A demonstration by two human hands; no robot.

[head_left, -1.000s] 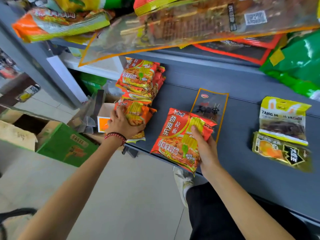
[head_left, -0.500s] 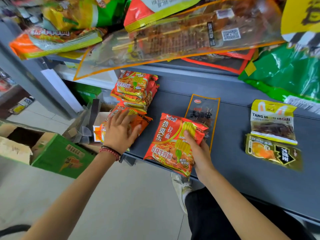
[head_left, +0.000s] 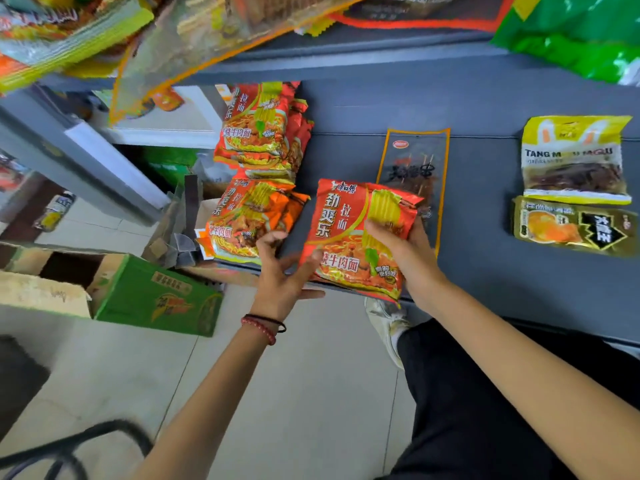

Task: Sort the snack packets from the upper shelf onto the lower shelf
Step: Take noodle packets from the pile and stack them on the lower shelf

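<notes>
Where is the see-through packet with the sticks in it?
The see-through skewer packet lies flat on the lower shelf, just behind the noodle packet in the right hand.

Glossy, crinkled plastic film is seen on the noodle packet (head_left: 356, 237); matt, smooth grey metal is shown by the lower shelf (head_left: 485, 271); printed cardboard forms the green box (head_left: 156, 299); pale, smooth tiles cover the floor (head_left: 294, 393).

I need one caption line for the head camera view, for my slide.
Right hand holds a noodle packet at the lower shelf edge; left hand open beside it.
</notes>
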